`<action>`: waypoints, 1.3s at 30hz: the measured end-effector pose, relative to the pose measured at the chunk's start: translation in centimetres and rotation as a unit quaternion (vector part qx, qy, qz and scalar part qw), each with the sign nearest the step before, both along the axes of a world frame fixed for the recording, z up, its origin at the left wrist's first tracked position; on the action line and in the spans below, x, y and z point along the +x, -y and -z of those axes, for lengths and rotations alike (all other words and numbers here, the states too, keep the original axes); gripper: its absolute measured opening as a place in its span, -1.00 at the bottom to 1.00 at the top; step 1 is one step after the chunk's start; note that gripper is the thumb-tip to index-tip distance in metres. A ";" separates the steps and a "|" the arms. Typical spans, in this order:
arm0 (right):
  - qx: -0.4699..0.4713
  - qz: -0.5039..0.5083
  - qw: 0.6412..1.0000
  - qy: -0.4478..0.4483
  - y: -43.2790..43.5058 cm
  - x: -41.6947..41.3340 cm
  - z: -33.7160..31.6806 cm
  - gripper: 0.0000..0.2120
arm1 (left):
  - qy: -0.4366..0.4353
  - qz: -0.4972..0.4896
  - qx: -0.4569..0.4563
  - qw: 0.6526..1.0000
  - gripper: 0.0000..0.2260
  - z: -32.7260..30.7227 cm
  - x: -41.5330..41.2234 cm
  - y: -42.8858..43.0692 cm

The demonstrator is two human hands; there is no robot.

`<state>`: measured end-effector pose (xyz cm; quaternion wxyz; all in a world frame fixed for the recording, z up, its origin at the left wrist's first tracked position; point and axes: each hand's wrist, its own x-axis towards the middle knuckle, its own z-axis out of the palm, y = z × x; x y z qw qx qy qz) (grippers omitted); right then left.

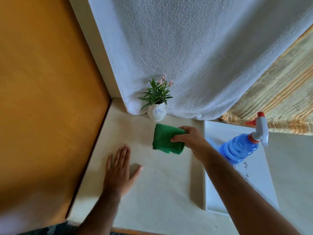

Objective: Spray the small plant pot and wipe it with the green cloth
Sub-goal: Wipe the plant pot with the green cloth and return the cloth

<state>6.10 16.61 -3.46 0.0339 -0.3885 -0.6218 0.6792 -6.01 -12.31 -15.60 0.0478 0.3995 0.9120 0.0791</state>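
Right hand [189, 141] pinches the folded green microfibre cloth [166, 139], fingers curled shut on its edge, cloth held just short of the small white ceramic plant pot with blue markings [156, 113]. Pot stands upright on the cream tabletop [152, 192], against the hanging white towel [186, 56]. Left hand [120, 172] lies flat on the table, fingers spread, holding nothing. Blue plastic spray bottle with white-and-red trigger [240, 148] sits parked on the white tray [213, 192], so spraying looks done; can't confirm wetness. Wiping not yet begun. Leaves overhang the rim; nothing else blocks.
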 end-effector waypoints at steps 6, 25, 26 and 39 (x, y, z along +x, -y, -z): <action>-0.045 0.038 0.996 -0.071 -0.6 -3.2 0.9 -0.81 | 0.010 -0.002 0.000 1.000 -0.16 0.3 -0.2 0.0; -0.033 0.078 0.990 -0.113 -1.5 -8.0 3.0 -0.79 | 0.015 -0.008 -0.027 0.999 -0.15 -0.9 0.1 -0.1; -0.035 0.090 0.989 -0.114 -1.5 -8.1 3.2 -0.80 | 0.015 -0.008 -0.029 0.999 -0.15 -0.8 0.1 -0.1; 0.039 0.199 0.978 -0.045 -0.3 -9.4 6.5 -0.78 | 0.011 -0.009 -0.022 1.000 -0.17 -0.8 0.2 0.0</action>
